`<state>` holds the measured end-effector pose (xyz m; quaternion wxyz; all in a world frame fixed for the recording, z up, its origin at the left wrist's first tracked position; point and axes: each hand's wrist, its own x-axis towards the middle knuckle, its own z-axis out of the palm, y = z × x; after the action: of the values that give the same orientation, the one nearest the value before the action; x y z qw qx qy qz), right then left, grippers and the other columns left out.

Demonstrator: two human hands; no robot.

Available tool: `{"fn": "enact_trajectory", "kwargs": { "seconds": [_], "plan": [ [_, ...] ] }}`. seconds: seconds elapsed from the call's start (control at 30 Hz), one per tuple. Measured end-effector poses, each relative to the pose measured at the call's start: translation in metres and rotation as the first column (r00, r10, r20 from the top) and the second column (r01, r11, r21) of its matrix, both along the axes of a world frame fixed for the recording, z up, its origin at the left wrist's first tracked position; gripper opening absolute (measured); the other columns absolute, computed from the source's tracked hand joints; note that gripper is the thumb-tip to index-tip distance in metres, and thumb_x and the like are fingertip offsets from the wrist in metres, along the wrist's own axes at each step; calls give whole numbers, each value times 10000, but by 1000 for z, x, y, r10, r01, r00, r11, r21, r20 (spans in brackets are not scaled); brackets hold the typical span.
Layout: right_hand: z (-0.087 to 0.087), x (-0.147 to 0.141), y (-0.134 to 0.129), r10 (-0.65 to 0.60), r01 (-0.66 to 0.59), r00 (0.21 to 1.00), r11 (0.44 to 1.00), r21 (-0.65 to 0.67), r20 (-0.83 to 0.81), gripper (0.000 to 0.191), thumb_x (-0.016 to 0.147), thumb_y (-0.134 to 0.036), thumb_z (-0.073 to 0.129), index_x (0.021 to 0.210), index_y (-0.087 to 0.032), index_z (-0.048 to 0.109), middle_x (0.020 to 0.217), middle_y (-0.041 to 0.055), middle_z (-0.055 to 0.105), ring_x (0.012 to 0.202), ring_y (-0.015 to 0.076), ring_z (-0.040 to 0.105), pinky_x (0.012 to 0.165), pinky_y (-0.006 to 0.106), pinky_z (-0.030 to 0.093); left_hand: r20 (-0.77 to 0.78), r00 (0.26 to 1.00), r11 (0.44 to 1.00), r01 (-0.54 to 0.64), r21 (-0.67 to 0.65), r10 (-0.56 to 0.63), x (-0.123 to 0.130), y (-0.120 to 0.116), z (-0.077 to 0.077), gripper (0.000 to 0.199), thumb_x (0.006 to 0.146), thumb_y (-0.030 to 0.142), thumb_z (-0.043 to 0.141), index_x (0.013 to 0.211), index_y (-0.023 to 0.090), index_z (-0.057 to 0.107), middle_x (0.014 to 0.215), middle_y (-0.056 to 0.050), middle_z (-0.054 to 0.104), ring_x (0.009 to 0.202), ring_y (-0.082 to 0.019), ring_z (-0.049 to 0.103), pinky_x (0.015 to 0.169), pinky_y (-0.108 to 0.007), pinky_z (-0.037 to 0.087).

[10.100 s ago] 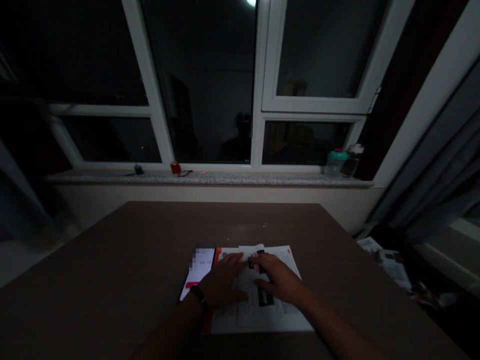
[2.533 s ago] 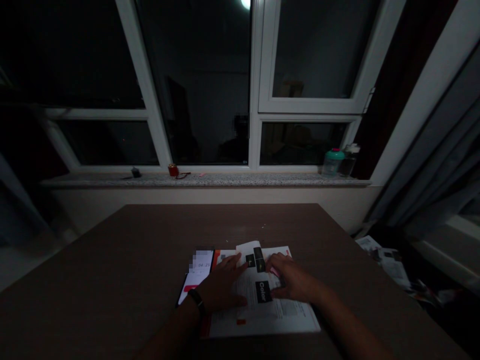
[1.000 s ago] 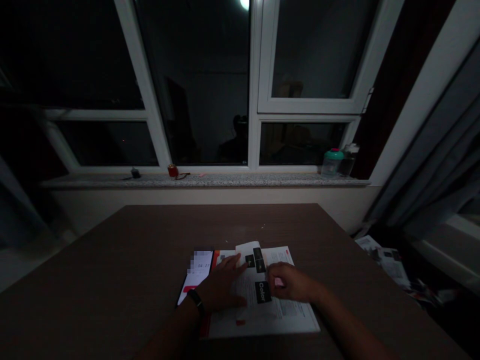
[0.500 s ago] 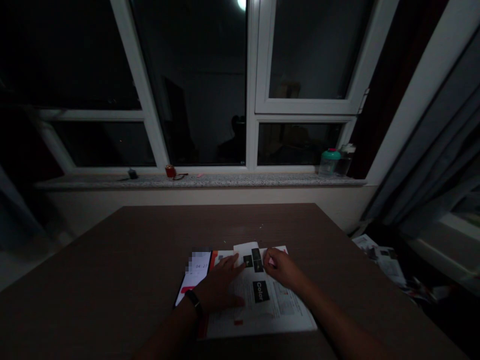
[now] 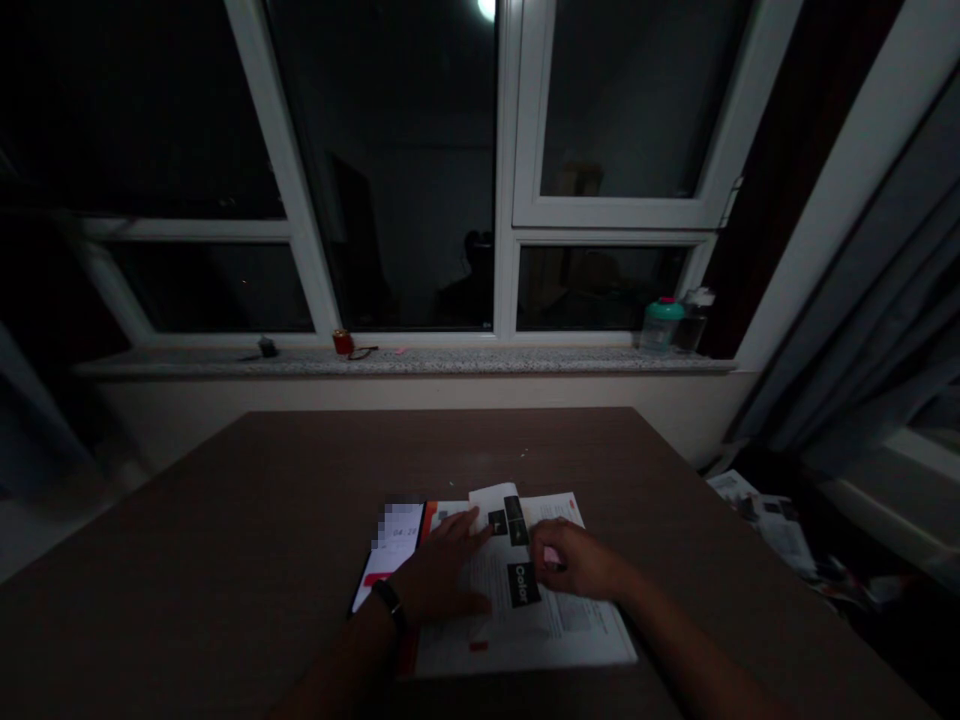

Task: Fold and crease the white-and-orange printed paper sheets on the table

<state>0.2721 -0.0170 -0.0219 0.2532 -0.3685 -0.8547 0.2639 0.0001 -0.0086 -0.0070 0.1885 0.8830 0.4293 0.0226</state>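
On the near half of one brown table (image 5: 225,540), two bare hands work over one printed booklet (image 5: 525,645). The left hand (image 5: 444,570) lies open, palm down with its fingers spread, across the booklet's left part; one dark wristband (image 5: 388,603) circles its wrist. The right hand (image 5: 583,562) is curled closed around one small pink piece (image 5: 553,556), partly hidden by the fingers, at the right side of a paper flap (image 5: 493,497). That flap sits on the booklet, its top poking past the far edge, and carries dark blocks, one reading "Color".

One lit phone (image 5: 391,550) lies right beside the booklet's left edge, partly behind the left arm. I count two spots of pale crumbs beyond the booklet. Wide tabletop stretches left of the phone, right of the right hand and away to the table's far edge, leaving room to slide either hand outward; the phone makes the left side tighter.

Along the windowsill (image 5: 465,362) stand two bottles (image 5: 663,328), one red item (image 5: 343,343) and one small dark item (image 5: 267,348), plus one pink scrap (image 5: 400,351). Loose papers (image 5: 780,527) lie past the table's right edge.
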Motion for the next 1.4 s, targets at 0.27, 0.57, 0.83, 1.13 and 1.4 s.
{"fn": "enact_trajectory", "kwargs": {
  "seconds": [0.27,0.57,0.83,1.13,1.4],
  "plan": [
    [0,-4,3,-139,137,990,987,82,15,185,730,-112,655,887,-208,633,902,19,637,881,192,575,808,305,408,37,999,999,31,43,-33,0,2,-2,929,689,587,757,1468,289,347,1581,-118,156,1421,-394,161,1114,-567,209],
    [0,-4,2,-138,132,989,985,111,53,198,754,-123,639,931,-212,629,956,34,649,939,212,577,852,334,395,41,987,985,153,77,-156,7,-8,15,604,766,422,748,1328,359,534,1509,-33,363,1388,-367,259,1122,-592,165],
    [5,-5,-2,-134,122,987,984,130,91,202,797,-152,619,993,-204,623,980,50,636,958,222,561,856,339,395,134,920,928,352,126,-367,13,-17,14,608,778,140,581,1343,349,502,1487,27,400,1364,-257,332,1134,-422,265],
    [9,-9,-5,-179,150,965,976,154,193,338,834,-179,575,1165,-233,615,1013,70,611,980,242,541,869,359,391,149,924,934,335,121,-351,17,-19,14,743,697,126,558,1395,349,440,1477,18,408,1345,-268,350,1122,-443,282],
    [6,-10,-2,-170,145,968,979,142,184,353,824,-171,592,1169,-244,620,1001,60,613,973,236,542,865,350,391,158,934,945,305,120,-321,19,-22,17,679,752,116,532,1383,354,447,1462,23,428,1348,-251,350,1129,-440,260]
  ]
}}
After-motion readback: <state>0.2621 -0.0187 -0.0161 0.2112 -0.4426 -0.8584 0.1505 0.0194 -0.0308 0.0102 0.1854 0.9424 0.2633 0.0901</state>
